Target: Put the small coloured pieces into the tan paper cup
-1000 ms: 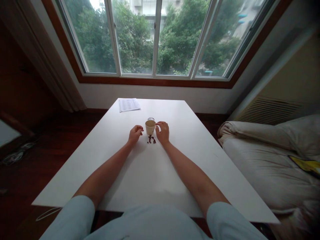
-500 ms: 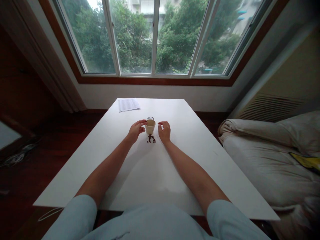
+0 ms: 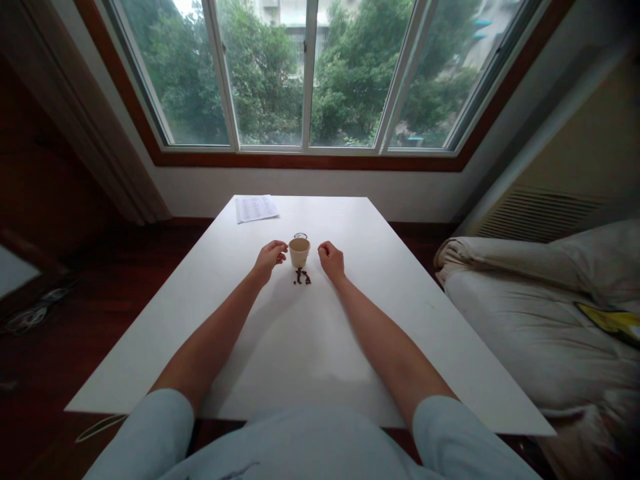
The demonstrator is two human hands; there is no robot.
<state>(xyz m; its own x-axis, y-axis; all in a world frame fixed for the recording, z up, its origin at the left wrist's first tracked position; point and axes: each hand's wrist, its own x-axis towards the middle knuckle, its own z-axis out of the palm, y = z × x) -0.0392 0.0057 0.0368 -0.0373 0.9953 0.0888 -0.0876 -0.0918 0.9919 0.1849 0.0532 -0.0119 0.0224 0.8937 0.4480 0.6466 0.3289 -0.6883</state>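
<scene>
A small cream paper cup (image 3: 299, 255) stands upright on the white table (image 3: 320, 347). Just in front of its base lie several small dark brown pieces like beans (image 3: 301, 277). Beside the cup's left side is my left hand (image 3: 270, 259), its thumb and fingers apart and a slight gap between the fingertips and the rim. To the right of the cup my right hand (image 3: 332, 260) is closed with the fingers curled in. Whether something small is inside it is hidden. Behind the cup shows part of a thin dark ring-shaped outline (image 3: 301, 235), mostly covered by the cup.
Printed papers (image 3: 257, 208) lie at the table's far left corner. A cushioned sofa (image 3: 495, 327) with a yellow item (image 3: 607, 320) on it stands to the right. Beyond the table's far edge are a wall and a wide window (image 3: 305, 87).
My left hand has come off the cup's rim and drawn back slightly to the left. The right hand has shifted a little to the right, its fingers more curled. The cup stays put.
</scene>
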